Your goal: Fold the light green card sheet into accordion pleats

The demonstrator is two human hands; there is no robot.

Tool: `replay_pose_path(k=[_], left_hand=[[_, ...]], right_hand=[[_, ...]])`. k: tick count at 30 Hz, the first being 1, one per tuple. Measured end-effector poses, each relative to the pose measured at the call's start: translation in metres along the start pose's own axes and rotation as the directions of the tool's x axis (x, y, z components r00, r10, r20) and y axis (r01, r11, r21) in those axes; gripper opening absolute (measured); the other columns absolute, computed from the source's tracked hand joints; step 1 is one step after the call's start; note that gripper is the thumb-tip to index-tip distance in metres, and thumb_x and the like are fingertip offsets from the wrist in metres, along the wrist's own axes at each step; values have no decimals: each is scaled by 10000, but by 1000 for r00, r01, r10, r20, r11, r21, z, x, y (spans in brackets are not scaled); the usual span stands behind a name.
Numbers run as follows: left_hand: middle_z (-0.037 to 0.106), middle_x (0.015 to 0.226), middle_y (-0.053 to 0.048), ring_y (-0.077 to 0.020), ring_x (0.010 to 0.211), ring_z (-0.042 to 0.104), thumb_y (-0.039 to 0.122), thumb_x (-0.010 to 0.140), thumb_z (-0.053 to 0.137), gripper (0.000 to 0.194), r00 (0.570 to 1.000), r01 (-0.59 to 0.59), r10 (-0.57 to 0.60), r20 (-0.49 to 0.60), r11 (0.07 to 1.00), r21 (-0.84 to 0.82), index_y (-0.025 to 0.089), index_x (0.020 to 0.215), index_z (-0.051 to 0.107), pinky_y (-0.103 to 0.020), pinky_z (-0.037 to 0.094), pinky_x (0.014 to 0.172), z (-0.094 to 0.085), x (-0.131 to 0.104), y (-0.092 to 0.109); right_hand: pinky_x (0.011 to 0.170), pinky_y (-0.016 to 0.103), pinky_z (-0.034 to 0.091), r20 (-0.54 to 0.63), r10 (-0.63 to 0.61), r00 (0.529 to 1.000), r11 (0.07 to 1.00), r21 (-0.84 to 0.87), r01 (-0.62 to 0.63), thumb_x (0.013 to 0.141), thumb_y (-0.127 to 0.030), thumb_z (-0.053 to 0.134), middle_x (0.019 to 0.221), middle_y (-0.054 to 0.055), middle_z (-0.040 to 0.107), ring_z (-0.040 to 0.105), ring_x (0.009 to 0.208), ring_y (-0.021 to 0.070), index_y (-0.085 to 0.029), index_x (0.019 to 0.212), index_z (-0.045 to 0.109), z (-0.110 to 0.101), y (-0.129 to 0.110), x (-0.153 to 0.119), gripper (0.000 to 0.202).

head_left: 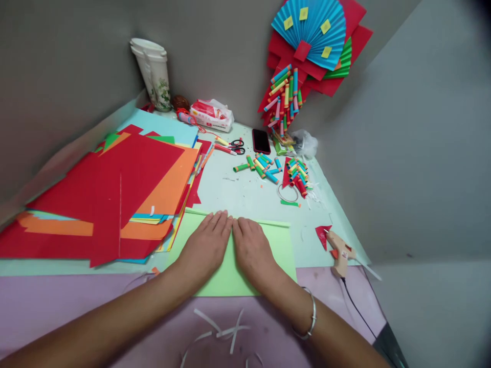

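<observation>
Lying nearest, loose white strips (235, 333) curl on the lilac part of the tabletop (57, 306). Beyond them, the light green sheet (281, 258) rests flat, with the left hand (205, 244) and right hand (255, 251) on it, palms down, fingers straight and close together, pressing rather than gripping. Folding looks to be at an early stage: only a narrow band along the far edge appears folded, just by the fingertips, while the broad remainder is flat and unpleated. To the right, the glue gun (340, 252) lies unheld; to the left, the paper pile (111, 194) holds many uncut-looking sheets. Farther off, short paper tubes (262, 167) are rolled but loose, beside a cluster of tubes (298, 173) near the phone (261, 141) and scissors (238, 147). Farthest, the blue fan (316, 33) stands fully pleated, with yellow squares on it, apparently finished.
</observation>
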State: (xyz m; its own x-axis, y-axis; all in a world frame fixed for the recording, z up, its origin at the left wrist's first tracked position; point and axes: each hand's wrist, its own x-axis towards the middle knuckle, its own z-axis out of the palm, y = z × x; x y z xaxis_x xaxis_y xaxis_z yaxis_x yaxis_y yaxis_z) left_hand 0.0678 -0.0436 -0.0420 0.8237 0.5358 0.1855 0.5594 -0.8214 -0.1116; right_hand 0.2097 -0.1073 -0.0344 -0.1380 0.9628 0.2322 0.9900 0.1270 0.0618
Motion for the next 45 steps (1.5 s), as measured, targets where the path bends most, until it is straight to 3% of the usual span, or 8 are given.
replay_pose_path(k=[11, 23, 30, 37, 45], left_hand=[[568, 1427, -232, -307, 1310, 582, 31, 904, 259, 553, 991, -36, 38, -127, 999, 19, -3, 1343, 593, -485, 374, 1157, 3, -1, -6], [527, 1461, -239, -304, 1341, 551, 10, 895, 258, 575, 993, 33, -40, -108, 997, -63, 18, 1390, 552, -558, 292, 1196, 5, -5, -4], [565, 1407, -289, -362, 1301, 578, 111, 931, 342, 489, 982, 132, -122, -145, 990, 57, -44, 1333, 574, -616, 323, 1152, -2, -13, -8], [569, 1414, -269, -323, 1320, 570, 181, 929, 392, 502, 974, 192, -174, -146, 975, 114, -36, 1347, 568, -504, 370, 1165, -3, -28, -20], [594, 1382, -271, -329, 1263, 617, 181, 949, 385, 475, 967, 182, -156, -202, 976, 117, -31, 1315, 601, -467, 420, 1108, -1, -29, -21]], right_hand=[[882, 377, 446, -9, 132, 991, 985, -113, -133, 871, 37, 422, 1038, 148, 632, 539, 907, 253, -38, 1263, 564, 4, 26, -16, 424], [815, 382, 434, -45, 301, 953, 919, -255, -302, 872, 64, 399, 946, 136, 620, 532, 893, 255, -30, 1249, 568, -1, 75, -60, 424], [818, 373, 433, -47, 292, 955, 913, -284, -293, 862, 65, 430, 947, 138, 638, 544, 884, 252, -9, 1220, 591, -1, 76, -63, 400], [811, 375, 436, -55, 279, 959, 919, -274, -284, 869, 48, 429, 972, 140, 641, 554, 893, 253, -35, 1232, 569, -1, 77, -66, 397], [837, 372, 434, -76, 275, 959, 911, -299, -285, 880, 33, 435, 1000, 145, 658, 569, 903, 247, -41, 1215, 574, 2, 78, -67, 370]])
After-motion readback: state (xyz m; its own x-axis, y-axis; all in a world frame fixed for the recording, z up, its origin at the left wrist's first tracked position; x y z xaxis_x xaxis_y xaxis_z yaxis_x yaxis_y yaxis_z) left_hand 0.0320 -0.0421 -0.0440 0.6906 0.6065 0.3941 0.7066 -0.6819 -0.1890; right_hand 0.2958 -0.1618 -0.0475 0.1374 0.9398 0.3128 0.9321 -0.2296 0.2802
